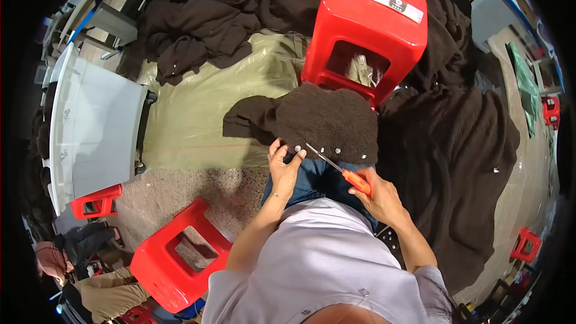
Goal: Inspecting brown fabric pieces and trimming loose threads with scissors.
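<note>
A dark brown knit garment (pixel 327 119) lies across my lap, with several shiny, round button-like pieces along its near edge. My left hand (pixel 284 169) pinches that edge around one of these pieces, at the left end of the row. In my right hand (pixel 379 197) is a tool with an orange handle (pixel 356 181) and a long, thin metal shaft or blade; its exact kind is unclear. The metal tip lies over the garment's edge, close to my left fingertips and between shiny pieces. My right fingers wrap round the handle.
Ahead of my knees stands a tall red plastic stool (pixel 375 18). Another red stool (pixel 174 258) is at my left. Brown fabric heaps (pixel 450 162) lie right and ahead, partly on yellowish plastic sheeting (pixel 198 108). A white panel (pixel 93 126) stands far left.
</note>
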A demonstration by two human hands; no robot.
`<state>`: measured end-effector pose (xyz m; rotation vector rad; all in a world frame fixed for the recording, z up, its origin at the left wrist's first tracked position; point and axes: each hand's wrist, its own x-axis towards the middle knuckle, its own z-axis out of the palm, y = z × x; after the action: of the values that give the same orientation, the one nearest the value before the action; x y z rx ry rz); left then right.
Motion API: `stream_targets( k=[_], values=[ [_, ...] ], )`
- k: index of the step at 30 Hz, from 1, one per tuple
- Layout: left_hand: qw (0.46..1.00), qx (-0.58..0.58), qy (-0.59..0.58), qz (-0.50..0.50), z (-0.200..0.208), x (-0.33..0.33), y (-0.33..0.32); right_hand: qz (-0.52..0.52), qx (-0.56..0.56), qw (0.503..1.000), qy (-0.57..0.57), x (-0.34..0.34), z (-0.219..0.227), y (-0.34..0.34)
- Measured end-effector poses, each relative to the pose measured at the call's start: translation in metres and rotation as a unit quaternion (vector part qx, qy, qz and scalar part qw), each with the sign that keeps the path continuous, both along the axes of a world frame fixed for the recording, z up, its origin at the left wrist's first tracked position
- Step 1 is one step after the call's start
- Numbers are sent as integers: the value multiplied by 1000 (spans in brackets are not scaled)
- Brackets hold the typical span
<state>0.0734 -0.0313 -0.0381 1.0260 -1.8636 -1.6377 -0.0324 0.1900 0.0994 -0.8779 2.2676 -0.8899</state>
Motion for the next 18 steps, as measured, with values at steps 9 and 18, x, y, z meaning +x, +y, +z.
stream_targets(
  k=[9,18],
  values=[
    [960,237,136,68,5,-9,-31,-14,11,999,36,7,-15,-8],
    [971,238,22,18,15,-5,-47,20,19,1000,-2,-18,-25,-34]
  ],
)
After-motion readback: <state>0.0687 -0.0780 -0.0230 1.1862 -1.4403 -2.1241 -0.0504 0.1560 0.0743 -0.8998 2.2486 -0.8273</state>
